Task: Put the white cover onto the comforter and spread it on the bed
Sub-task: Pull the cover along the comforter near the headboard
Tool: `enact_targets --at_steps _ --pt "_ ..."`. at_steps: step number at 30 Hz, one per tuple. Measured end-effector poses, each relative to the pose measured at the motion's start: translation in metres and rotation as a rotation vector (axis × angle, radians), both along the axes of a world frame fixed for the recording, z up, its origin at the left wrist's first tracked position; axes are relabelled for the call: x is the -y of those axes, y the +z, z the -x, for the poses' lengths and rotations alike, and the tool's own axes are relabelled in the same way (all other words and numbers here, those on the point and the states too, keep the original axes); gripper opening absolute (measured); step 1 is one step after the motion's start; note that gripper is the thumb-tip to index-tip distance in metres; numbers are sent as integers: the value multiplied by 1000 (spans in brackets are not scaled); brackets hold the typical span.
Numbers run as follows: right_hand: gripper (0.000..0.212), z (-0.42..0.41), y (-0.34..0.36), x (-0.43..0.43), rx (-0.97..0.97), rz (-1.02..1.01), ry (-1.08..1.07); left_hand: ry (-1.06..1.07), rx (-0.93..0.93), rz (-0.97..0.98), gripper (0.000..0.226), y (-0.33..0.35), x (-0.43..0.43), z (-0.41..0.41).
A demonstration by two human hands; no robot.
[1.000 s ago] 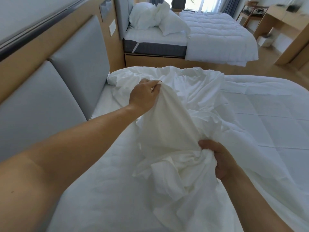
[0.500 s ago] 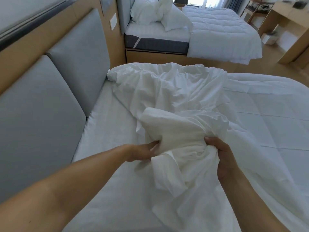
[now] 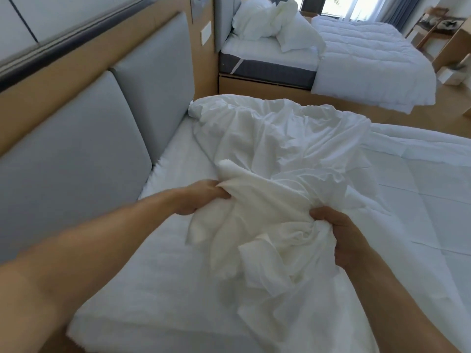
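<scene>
The white cover (image 3: pixel 277 138) lies crumpled across the head end of the near bed (image 3: pixel 183 159), bunched toward me. My left hand (image 3: pixel 201 197) grips a fold of it at the left of the bunch. My right hand (image 3: pixel 339 235) clutches a gathered wad of the same cloth at the right. The quilted white comforter (image 3: pixel 420 200) lies flat over the right part of the bed, partly under the cover.
Grey padded headboard panels (image 3: pixel 102 128) run along the left. A second bed (image 3: pixel 356 54) with pillows and a comforter stands beyond a strip of wooden floor (image 3: pixel 420 118). Wooden furniture (image 3: pixel 448 39) is at the far right.
My left hand let go of the raised fold far up the cover, came down toward me and took a new hold near the right hand. The right hand stayed gripping its wad.
</scene>
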State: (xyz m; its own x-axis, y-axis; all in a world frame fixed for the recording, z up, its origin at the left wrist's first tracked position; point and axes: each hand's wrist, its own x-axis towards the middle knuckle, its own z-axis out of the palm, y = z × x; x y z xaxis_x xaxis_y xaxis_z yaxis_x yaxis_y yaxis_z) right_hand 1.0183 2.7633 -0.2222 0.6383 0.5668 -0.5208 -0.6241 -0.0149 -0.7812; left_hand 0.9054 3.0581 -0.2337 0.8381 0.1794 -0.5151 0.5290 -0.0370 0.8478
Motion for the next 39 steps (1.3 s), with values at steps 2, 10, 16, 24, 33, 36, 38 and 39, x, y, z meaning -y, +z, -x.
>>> enact_targets --at_steps 2,10,16,24,33,36,38,39 --pt "89 3 1 -5 77 60 46 71 87 42 30 40 -11 21" --pt "35 42 16 -34 173 84 130 222 198 213 26 78 3 89" --pt "42 60 5 -21 152 85 107 296 74 -90 24 42 11 133" --pt "56 94 -19 -6 213 153 218 -401 -316 -394 38 14 63 124" --pt "67 78 -18 25 441 222 374 -39 -181 25 56 12 161 -6" --pt "69 65 -22 36 412 177 310 49 -175 82 35 16 173 -35" --pt "72 60 -26 36 353 134 191 95 -133 100 33 20 180 -50" --pt "73 55 -27 37 308 118 122 104 -104 88 36 22 184 -60"
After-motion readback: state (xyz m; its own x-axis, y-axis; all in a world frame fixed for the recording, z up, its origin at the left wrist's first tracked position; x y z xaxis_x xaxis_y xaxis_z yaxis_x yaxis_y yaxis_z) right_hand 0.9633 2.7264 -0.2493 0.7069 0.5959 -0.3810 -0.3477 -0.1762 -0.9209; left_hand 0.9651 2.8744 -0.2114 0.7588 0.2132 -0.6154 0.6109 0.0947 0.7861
